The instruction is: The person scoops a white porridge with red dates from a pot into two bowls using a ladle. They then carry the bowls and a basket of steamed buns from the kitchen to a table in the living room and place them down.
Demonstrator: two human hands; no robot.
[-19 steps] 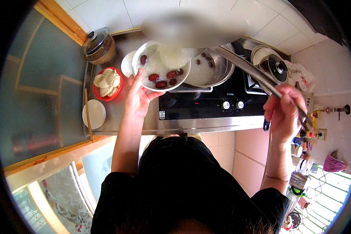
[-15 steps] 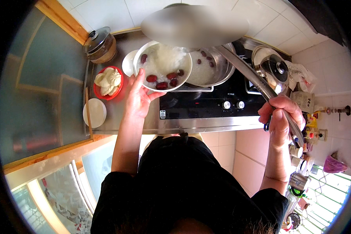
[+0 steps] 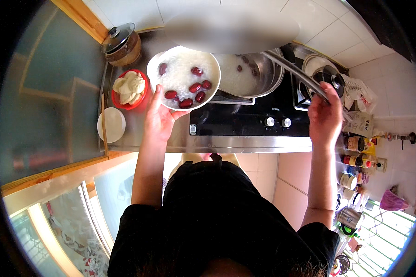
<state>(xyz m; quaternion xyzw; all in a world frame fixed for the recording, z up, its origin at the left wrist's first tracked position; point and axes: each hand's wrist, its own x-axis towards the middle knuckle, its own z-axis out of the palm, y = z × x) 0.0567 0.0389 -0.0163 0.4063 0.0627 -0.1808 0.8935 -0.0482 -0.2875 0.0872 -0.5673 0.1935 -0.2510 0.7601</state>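
My left hand (image 3: 159, 117) supports a white bowl (image 3: 210, 99), thumb at its rim and fingers under it. The bowl is filled with white rice porridge (image 3: 180, 69) and several red dates (image 3: 195, 87). To its right stands a steel pot (image 3: 270, 76) on the stove, holding more porridge and dates. My right hand (image 3: 326, 117) is closed around a long metal handle (image 3: 305, 78), which looks like a ladle's. It slants over the pot's right side; its far end is hidden by the pot and a blurred patch.
At the left are a red bowl of pale dough-like pieces (image 3: 130, 87), a white plate (image 3: 112, 124) and a brown lidded pot (image 3: 121, 45). Stove knobs (image 3: 269, 121) lie in front. A glass lid with a black knob (image 3: 332, 78) and several jars (image 3: 349, 181) stand right.
The bowl has shifted slightly left, and its stirred-up porridge now lies settled, with the dates plainly visible. My right hand has moved up with the handle, which slopes less steeply.
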